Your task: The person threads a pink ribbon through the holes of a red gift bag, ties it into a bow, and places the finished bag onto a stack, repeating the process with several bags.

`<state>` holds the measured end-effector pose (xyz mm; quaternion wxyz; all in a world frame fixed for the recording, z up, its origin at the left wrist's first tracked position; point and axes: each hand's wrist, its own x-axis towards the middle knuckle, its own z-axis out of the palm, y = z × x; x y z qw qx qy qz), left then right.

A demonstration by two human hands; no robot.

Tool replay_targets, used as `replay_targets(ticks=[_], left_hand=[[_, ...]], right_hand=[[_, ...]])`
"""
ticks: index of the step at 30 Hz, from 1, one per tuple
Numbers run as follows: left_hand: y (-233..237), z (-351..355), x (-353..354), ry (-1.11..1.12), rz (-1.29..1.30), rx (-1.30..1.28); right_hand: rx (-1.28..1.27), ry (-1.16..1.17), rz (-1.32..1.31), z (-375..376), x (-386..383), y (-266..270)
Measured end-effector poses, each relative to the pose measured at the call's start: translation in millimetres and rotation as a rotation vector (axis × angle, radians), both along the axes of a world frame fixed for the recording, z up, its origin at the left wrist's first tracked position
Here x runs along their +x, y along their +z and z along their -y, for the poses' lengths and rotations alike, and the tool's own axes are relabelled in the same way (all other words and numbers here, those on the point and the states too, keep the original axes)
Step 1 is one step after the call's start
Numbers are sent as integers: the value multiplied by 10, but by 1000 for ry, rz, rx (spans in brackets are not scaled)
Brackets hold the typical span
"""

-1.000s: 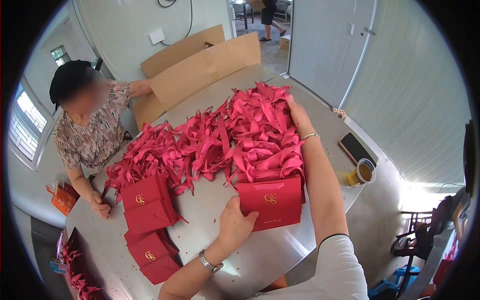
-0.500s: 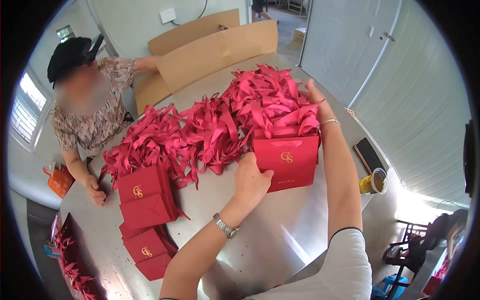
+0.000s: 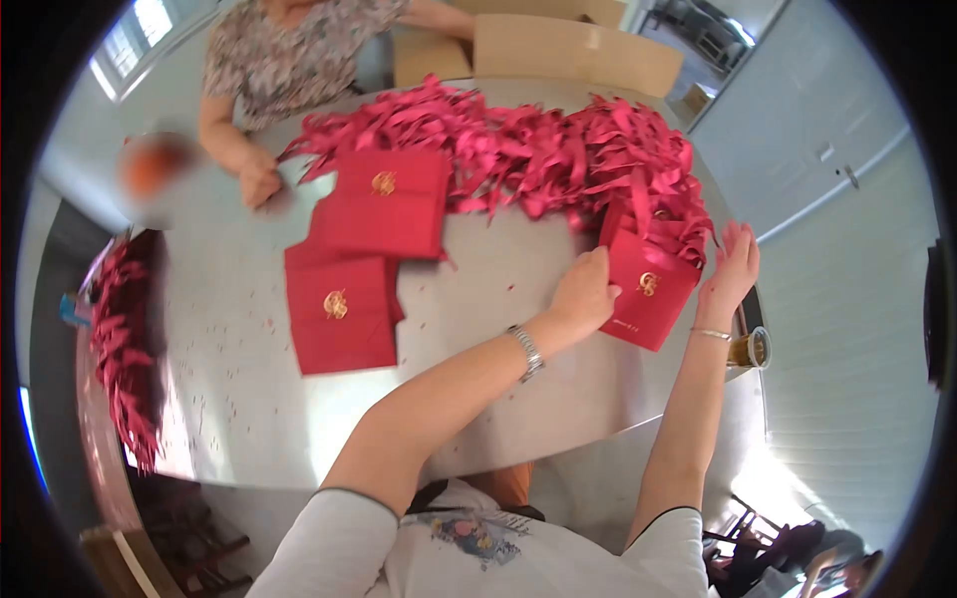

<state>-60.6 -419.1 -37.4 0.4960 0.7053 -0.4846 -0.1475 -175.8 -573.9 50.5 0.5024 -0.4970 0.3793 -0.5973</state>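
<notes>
My left hand (image 3: 583, 291) is closed on the left edge of a red paper gift bag (image 3: 653, 284) with a gold logo on its front. My right hand (image 3: 732, 264) has its fingers stretched out, just off the right side of that bag. Red ribbon handles (image 3: 638, 159) are heaped right behind the bag's top and run in a long tangled pile along the back of the table. Two stacks of similar red bags lie to the left, the farther stack (image 3: 387, 214) overlapping the nearer stack (image 3: 344, 324).
Across the metal table (image 3: 478, 369) sits another person, one hand (image 3: 261, 179) resting on its edge. Cardboard (image 3: 578, 55) stands at the back. A cup of yellowish liquid (image 3: 750, 349) is beyond my right wrist. More red ribbons (image 3: 125, 349) lie at the far left.
The view has swung, so the bags and table sit differently in it. My right hand has come down from beside the ribbons to the bag's right side. My left hand keeps its hold.
</notes>
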Motion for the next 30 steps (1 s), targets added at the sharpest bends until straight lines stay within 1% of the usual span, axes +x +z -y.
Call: replay_targets(ticks=[2,3,4,5,6,7,8,9,10,11,12,13,14,15,16,17,19,20,21,23,24,25,26,27,28,29,30], left_hand=[[101,-73,-118,27,-19,92],[146,-181,-170,57,-41,110],[113,-224,-212,81,-118,57],[142,-324,-193,99,-120,58],[180,-428,-170,55,-110,89],[205,-539,-159,12,-103,121],[201,-695,-144,31,-114,129],[206,-883,-83,19,25,-6],[260,-1103,-8,1,169,-140],[307,-1347,108,-13,205,-160],[399,-1659,244,-29,243,-182],[461,-1976,366,45,334,-143],[491,-2287,500,122,425,-106],[326,-2539,676,273,567,-154],[340,-2800,795,362,606,-54],[344,-3026,883,447,643,46],[223,-3338,1020,491,651,312],[130,-3406,1079,484,577,299],[179,-3383,1144,485,582,290],[313,-3306,1287,544,340,105],[301,-3171,1469,570,289,12],[330,-3018,1656,580,292,1],[378,-2855,1854,589,146,17],[419,-2696,2063,596,1,31],[422,-2545,2278,606,4,22],[388,-2386,2491,560,-217,184],[392,-2237,2665,503,-440,345]], right_hand=[[-359,-125,-192,-387,62,-193],[-529,-146,-394,-737,55,-365],[-614,-129,-479,-930,33,-484],[-694,-111,-566,-1087,3,-573],[-755,-48,-709,-1207,-42,-644],[-756,-26,-710,-1306,-82,-703],[-871,-56,-884,-1391,-122,-760],[-988,-93,-1052,-1441,-140,-807],[-1011,-87,-1063,-1466,-159,-841],[-1011,-78,-1058,-1487,-177,-857],[-1003,-75,-1130,-1520,-187,-853],[-996,-75,-1203,-1550,-186,-842],[-1002,-74,-1199,-1589,-172,-828],[-1024,-70,-1127,-1630,-138,-807],[-1044,-67,-1054,-1675,-87,-773],[-1004,62,-953,-1745,9,-734],[-870,300,-758,-1975,331,-660],[-670,429,-686,-2026,555,-693],[-469,549,-608,-2044,815,-741],[-246,646,-450,-2122,1380,-692],[-259,649,-447,-2035,1672,-714],[-135,693,-463,-1939,1969,-774],[-11,736,-478,-1885,2170,-782],[-26,745,-475,-1866,2291,-736],[-42,762,-567,-1851,2396,-690],[-57,775,-661,-1836,2469,-631],[-66,779,-662,-1805,2546,-605]])
